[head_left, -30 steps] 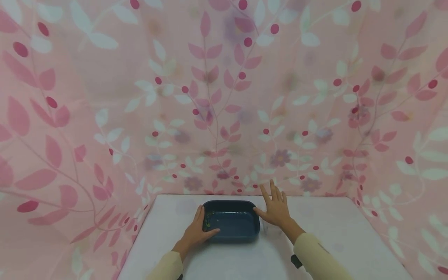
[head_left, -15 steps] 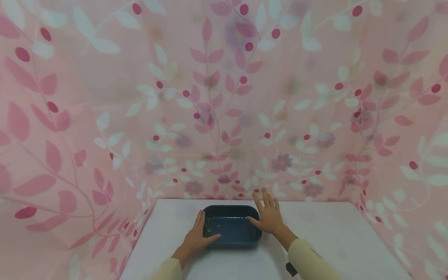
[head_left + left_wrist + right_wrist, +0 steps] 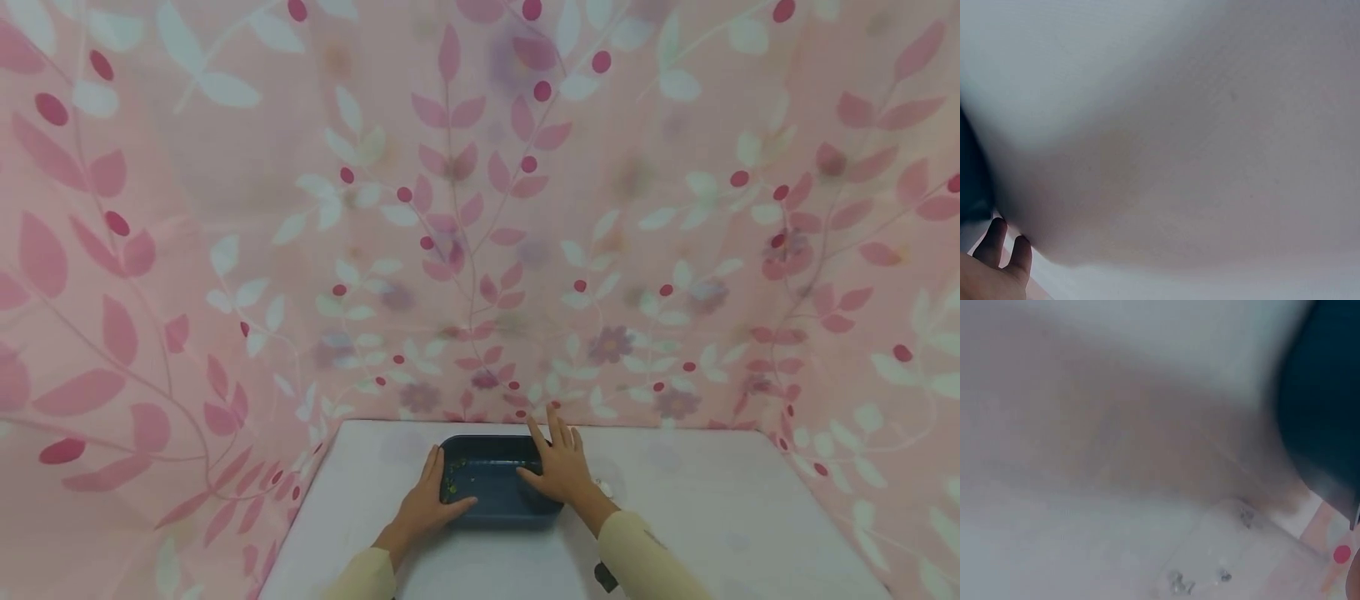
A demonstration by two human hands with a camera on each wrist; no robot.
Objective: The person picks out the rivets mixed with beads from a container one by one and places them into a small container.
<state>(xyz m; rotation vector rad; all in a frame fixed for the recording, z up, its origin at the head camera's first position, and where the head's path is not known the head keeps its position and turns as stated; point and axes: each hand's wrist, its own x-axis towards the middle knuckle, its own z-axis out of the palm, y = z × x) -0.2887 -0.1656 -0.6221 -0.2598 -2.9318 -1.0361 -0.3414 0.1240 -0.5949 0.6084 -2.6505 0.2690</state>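
A dark blue rectangular dish [image 3: 501, 493] with rounded corners sits on the white table. Small green and yellow specks [image 3: 452, 487] show inside its left end; whether they are print or scraps is unclear. My left hand [image 3: 423, 502] lies along the dish's left side with straight fingers, its thumb at the front rim. Two fingertips [image 3: 1020, 253] of it appear beside the dish wall in the left wrist view. Fingers spread, my right hand [image 3: 561, 469] covers part of the dish's right end; whether it touches is hard to tell. Neither hand is curled round anything.
A clear, see-through item [image 3: 1204, 556] with small grey marks lies to the right of the dish. The white table [image 3: 690, 508] reaches back to a pink leaf-patterned curtain [image 3: 480, 250], which also stands at both sides.
My right hand has moved left, from the dish's right rim to over its right end. My left hand and the dish keep their places; the head view shifts slightly.
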